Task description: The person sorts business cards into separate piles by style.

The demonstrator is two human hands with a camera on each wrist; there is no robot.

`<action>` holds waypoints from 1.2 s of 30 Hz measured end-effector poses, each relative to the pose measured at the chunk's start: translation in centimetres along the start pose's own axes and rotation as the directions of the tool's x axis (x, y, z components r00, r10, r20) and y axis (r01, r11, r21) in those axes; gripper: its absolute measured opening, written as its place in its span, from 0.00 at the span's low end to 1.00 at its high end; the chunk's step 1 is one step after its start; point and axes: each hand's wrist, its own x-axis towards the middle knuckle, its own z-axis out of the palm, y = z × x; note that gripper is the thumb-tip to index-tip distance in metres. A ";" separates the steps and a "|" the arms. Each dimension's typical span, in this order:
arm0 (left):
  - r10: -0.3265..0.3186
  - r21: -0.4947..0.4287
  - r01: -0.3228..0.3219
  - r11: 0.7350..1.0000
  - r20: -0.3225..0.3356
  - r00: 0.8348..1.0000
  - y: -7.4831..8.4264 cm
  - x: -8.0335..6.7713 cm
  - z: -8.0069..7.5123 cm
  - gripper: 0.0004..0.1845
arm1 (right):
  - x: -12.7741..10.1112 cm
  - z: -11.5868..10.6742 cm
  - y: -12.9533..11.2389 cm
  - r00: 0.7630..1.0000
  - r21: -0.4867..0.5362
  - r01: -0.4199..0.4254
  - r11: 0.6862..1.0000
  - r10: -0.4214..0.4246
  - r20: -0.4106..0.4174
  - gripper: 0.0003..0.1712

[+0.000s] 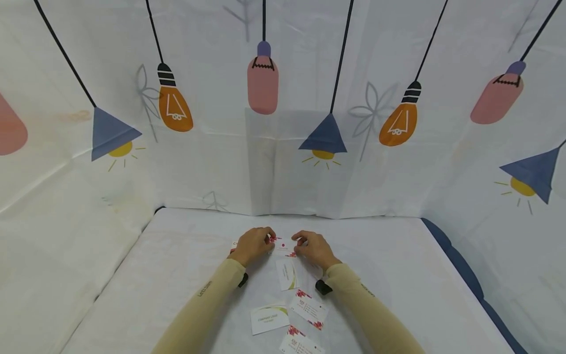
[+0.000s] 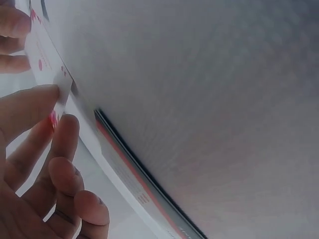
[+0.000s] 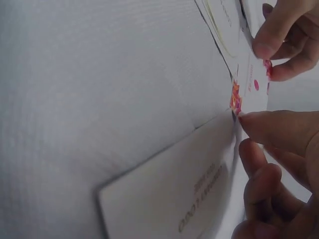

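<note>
With left hand [image 1: 252, 247] pinches one end of a red-cornered card [image 1: 283, 247] between thumb and forefinger; with right hand [image 1: 315, 250] pinches the opposite end, hands apart and card spanning the gap. Holds it over the far middle of a white worktop [image 1: 393, 280], small red dot showing; cannot tell whether fully lifted or partly resting. Curls the other left fingers loosely near a red-striped card [image 2: 130, 179], mostly hidden in the head view. Has a logo card [image 3: 169, 199] just beside the right thumb. Nearer the body, has a green-edged card [image 1: 285, 275] just below the held one, then a green-curved card [image 1: 269, 321] left of a red-patterned card [image 1: 308, 310], plus another card [image 1: 300, 343] cut by the frame's bottom. Wears pale yellow sleeves [image 1: 199, 305]. Faces a white sheet [image 1: 212, 167] printed with hanging lamps [image 1: 176, 105].
</note>
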 end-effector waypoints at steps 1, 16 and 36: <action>0.006 0.006 -0.006 1.000 -0.004 1.000 0.0 0.0 0.1 0.10 | 0.0 0.0 0.0 1.000 -0.018 -0.003 1.000 0.003 0.003 0.17; 0.014 0.031 -0.014 0.999 -0.012 1.000 0.2 -0.1 0.3 0.09 | -0.3 -0.1 -0.7 1.000 -0.111 -0.010 0.994 0.012 0.011 0.16; -0.034 0.110 0.029 0.994 0.040 0.999 0.5 0.1 0.6 0.07 | -0.4 0.1 -0.6 1.000 -0.142 0.012 0.990 -0.012 -0.002 0.15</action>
